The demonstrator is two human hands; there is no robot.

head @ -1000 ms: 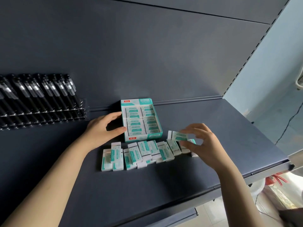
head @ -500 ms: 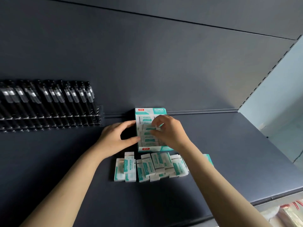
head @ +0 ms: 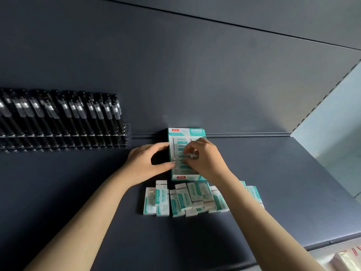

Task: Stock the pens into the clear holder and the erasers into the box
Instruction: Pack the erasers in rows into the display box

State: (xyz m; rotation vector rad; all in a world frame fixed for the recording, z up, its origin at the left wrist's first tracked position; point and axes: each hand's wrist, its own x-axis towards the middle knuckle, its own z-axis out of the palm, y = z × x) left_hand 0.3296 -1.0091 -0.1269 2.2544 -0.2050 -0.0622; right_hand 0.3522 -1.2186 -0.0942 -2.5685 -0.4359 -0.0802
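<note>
Box [head: 186, 131] points lengthwise at the wall [head: 175, 75]; spread left hand [head: 144, 165] braces it, right hand [head: 207, 159] pinches eraser [head: 188, 156], loose erasers [head: 183, 200] nearby

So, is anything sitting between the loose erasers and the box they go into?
Nothing visible does. The box lies open just behind the loose erasers, left hand bracing its side, right hand over it pinching an eraser. Only the right forearm crosses the row's right end.
</note>
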